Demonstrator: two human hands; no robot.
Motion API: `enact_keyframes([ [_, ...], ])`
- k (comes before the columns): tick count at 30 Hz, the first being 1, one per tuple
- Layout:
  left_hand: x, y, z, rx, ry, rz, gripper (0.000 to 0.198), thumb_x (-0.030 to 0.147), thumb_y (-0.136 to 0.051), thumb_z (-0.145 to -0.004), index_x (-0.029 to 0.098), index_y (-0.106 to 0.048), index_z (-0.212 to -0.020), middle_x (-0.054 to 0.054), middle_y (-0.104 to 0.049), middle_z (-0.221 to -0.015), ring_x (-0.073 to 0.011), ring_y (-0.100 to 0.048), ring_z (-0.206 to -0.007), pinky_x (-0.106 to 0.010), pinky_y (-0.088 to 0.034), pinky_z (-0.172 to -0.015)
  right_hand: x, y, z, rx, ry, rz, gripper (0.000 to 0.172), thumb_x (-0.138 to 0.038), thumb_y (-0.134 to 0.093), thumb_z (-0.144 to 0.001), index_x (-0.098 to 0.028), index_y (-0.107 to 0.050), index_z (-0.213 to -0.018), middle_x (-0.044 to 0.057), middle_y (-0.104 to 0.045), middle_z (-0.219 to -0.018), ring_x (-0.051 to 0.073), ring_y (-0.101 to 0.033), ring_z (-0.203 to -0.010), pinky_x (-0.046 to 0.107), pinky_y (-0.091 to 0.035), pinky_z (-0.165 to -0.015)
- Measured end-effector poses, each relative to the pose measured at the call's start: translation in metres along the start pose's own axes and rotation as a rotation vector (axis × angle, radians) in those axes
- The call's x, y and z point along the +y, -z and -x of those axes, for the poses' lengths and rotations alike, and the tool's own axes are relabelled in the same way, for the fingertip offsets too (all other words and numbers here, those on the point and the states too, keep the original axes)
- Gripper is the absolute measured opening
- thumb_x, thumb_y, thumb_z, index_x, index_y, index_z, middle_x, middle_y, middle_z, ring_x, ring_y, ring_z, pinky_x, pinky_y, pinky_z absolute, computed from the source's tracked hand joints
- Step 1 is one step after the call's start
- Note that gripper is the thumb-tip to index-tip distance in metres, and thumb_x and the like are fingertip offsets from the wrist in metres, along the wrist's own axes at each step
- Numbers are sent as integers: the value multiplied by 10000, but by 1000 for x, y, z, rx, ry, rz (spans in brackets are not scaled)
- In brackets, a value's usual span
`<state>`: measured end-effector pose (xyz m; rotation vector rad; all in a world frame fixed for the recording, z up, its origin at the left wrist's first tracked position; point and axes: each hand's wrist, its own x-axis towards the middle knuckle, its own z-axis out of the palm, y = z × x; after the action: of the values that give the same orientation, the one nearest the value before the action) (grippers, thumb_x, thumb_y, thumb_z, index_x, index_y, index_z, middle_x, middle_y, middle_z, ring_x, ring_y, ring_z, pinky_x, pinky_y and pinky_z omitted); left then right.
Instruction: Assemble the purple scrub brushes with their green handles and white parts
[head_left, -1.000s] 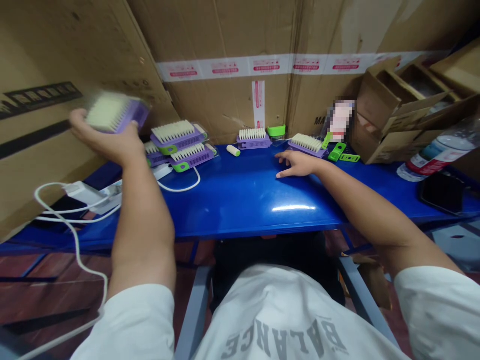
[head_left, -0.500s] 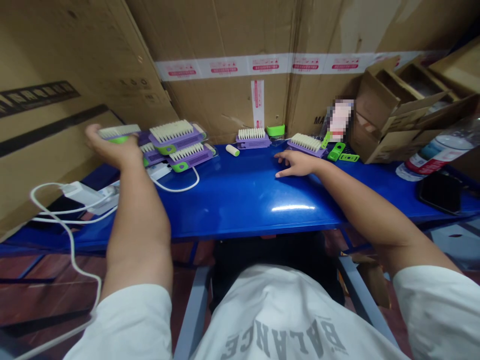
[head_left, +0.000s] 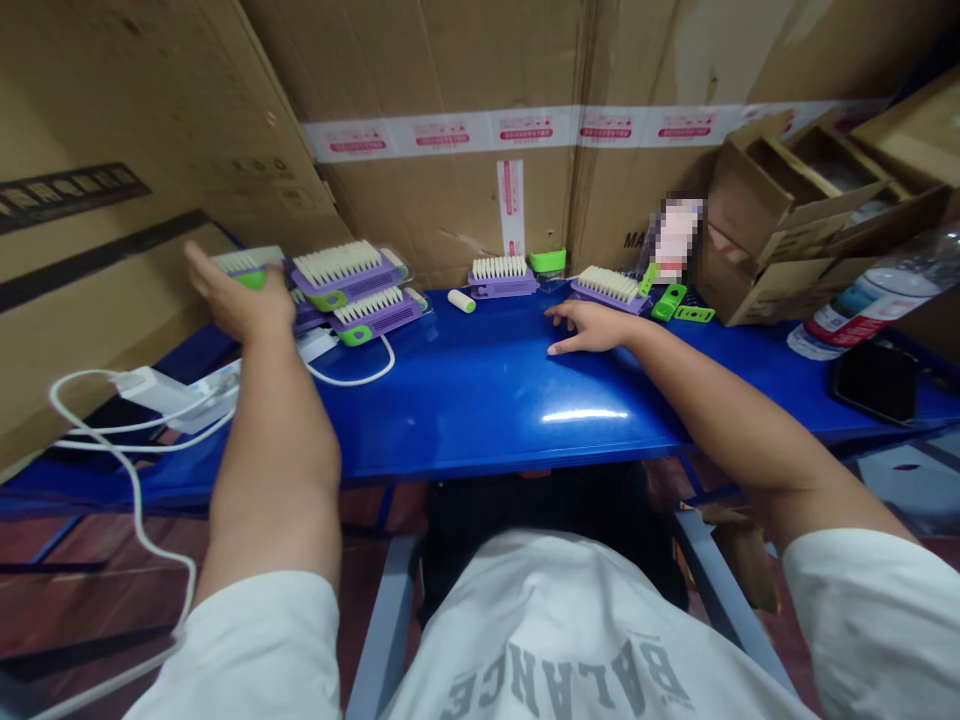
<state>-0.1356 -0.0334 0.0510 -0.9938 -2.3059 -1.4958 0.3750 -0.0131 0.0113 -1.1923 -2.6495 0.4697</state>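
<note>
At the far edge of the worktop (head_left: 465, 420), a bristle brush (head_left: 244, 262) is held up in the left hand (head_left: 240, 298); the right hand (head_left: 589, 328) is laid open, well apart, just before a second brush (head_left: 607, 286), with open blue surface left between them.

Cardboard cartons (head_left: 450, 60), seemingly wooden floor (head_left: 75, 540)

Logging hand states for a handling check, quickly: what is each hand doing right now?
Left hand: holding a purple-and-green bristle brush.
Right hand: open, empty, resting on the blue table.
</note>
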Motion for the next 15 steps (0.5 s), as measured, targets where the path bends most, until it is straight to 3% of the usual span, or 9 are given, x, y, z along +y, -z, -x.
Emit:
enact_keyframes([
  [6, 8, 4, 6, -5, 102, -37, 1019, 47, -844, -912, 122, -359, -1805, -264, -416, -1912, -393, -450, -1773, -704, -388, -1411, -2, 0, 0, -7, -14, -5, 956, -611, -948, -912, -101, -674, -1673, 251, -817, -1453, 393, -826, -1183, 545, -678, -1090],
  [15, 7, 4, 3, 56, 49, -35, 921, 207, -845, -996, 85, -376, -1778, -267, -447, -1894, -421, -426, -1770, -685, -329, -1425, -1, -1, -1, -5, 0, 8, 964, -619, -941, -914, -85, -672, -1669, 249, -821, -1447, 375, -829, -1150, 517, -686, -1066],
])
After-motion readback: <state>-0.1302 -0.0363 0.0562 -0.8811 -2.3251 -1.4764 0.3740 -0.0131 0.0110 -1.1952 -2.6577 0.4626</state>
